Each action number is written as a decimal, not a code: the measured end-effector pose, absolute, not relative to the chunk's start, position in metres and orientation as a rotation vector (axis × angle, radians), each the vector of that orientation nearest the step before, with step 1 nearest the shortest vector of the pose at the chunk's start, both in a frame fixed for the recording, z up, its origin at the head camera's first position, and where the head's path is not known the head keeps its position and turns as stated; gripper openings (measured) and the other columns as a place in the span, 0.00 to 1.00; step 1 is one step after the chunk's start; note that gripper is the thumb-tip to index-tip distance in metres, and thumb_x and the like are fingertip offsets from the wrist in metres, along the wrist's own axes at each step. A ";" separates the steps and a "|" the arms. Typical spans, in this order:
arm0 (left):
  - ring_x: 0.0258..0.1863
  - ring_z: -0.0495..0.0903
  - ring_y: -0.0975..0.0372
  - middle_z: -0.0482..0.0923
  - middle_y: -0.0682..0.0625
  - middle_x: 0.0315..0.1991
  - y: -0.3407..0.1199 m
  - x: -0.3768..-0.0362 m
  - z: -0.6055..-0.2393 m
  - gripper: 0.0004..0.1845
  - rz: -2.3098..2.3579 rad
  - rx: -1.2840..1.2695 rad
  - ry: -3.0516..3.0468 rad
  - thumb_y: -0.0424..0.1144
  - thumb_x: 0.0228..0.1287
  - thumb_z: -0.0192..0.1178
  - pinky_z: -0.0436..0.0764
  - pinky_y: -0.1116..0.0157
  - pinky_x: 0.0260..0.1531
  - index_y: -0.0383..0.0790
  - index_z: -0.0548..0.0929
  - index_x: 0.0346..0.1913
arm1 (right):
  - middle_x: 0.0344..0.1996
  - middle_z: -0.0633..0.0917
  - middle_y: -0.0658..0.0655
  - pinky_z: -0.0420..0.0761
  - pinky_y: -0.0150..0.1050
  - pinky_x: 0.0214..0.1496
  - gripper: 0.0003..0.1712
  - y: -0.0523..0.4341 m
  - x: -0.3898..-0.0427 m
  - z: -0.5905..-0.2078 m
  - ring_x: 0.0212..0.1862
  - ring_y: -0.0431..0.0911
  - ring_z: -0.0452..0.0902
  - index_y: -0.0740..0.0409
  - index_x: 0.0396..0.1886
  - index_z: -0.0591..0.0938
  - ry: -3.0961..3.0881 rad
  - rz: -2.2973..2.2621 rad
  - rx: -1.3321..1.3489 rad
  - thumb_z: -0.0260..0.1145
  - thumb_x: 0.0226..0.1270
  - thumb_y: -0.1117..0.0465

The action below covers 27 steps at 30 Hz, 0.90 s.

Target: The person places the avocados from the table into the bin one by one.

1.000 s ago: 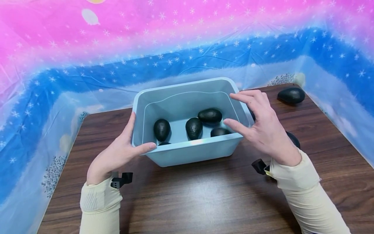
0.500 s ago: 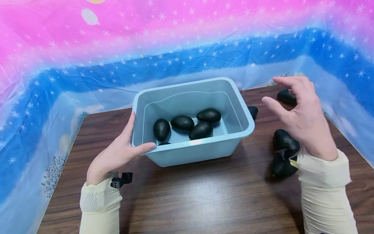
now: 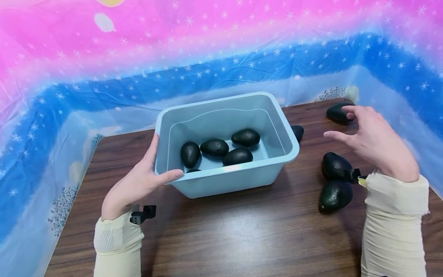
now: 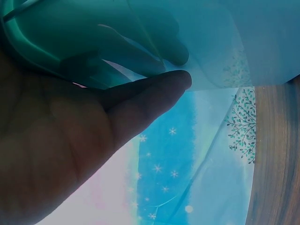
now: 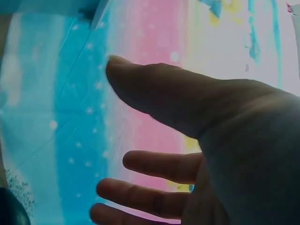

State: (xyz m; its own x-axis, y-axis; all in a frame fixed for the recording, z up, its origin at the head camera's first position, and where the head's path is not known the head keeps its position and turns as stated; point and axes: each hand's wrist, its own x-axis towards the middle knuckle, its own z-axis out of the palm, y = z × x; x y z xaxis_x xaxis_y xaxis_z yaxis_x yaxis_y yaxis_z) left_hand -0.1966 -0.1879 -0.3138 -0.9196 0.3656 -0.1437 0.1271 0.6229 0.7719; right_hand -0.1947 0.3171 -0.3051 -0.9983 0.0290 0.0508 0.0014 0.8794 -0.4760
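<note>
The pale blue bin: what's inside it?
Four dark avocados show in the bin, plus the top of a fifth near the left end. The near wall covers that one's remainder and the floor close behind.

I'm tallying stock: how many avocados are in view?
9 avocados: five in the plastic bin, one barely showing; one at its right, partly hidden; one near the right hand; two beside the right sleeve. More may be hidden.

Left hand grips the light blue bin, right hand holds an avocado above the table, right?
Not quite: the right hand is empty above the table, thumb and fingers apart, as the right wrist view shows. The left hand does grip the light blue bin.
</note>
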 end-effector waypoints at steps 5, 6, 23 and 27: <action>0.75 0.41 0.57 0.23 0.66 0.75 -0.188 -0.198 -0.314 0.58 1.180 0.413 2.560 0.56 0.63 0.64 0.58 0.42 0.64 0.70 0.23 0.73 | 0.61 0.68 0.74 0.65 0.66 0.56 0.59 0.316 -0.207 -0.317 0.61 0.69 0.62 0.68 0.73 0.58 -3.057 0.790 0.044 0.65 0.57 0.30; 0.75 0.41 0.57 0.24 0.66 0.75 -0.189 -0.197 -0.315 0.58 1.181 0.411 2.558 0.56 0.63 0.64 0.58 0.42 0.64 0.70 0.23 0.72 | 0.61 0.68 0.74 0.65 0.66 0.56 0.59 0.314 -0.210 -0.320 0.62 0.68 0.61 0.68 0.73 0.57 -3.076 0.798 0.061 0.65 0.58 0.30; 0.75 0.41 0.56 0.23 0.65 0.75 -0.190 -0.198 -0.315 0.58 1.178 0.433 2.559 0.56 0.63 0.64 0.58 0.42 0.64 0.69 0.23 0.73 | 0.54 0.76 0.75 0.74 0.61 0.42 0.66 0.331 -0.220 -0.348 0.51 0.66 0.74 0.71 0.67 0.64 -3.328 0.640 -0.051 0.71 0.43 0.26; 0.75 0.40 0.57 0.23 0.66 0.75 -0.190 -0.198 -0.316 0.58 1.183 0.422 2.558 0.56 0.63 0.64 0.57 0.42 0.65 0.69 0.23 0.73 | 0.48 0.78 0.75 0.75 0.60 0.41 0.64 0.342 -0.221 -0.355 0.46 0.63 0.75 0.75 0.63 0.65 -3.355 0.634 -0.056 0.75 0.42 0.30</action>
